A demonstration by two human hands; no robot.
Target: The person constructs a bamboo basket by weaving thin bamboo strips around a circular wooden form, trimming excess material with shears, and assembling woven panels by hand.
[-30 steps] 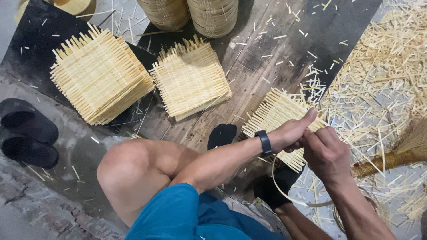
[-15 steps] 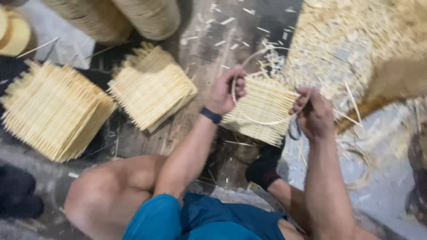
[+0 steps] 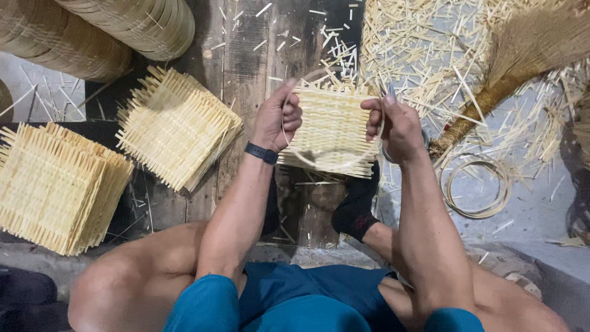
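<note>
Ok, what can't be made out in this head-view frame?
- Woven bamboo mat: its side edges, behind left hand and right hand.
- Thin hoop: blurred, so each grip on it is unclear.
- Broom: cut off by the frame's right edge.
- Dark sock: the foot's front, under the mat.

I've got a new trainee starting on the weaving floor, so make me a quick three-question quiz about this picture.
1. True or false: both hands grip a thin hoop.
2. What lies under the hoop? A) woven bamboo mat B) metal tray C) cloth
3. Which wrist wears a dark band?

Key:
1. True: left hand and right hand hold the hoop.
2. A, the woven bamboo mat.
3. The left, a dark band.
</note>
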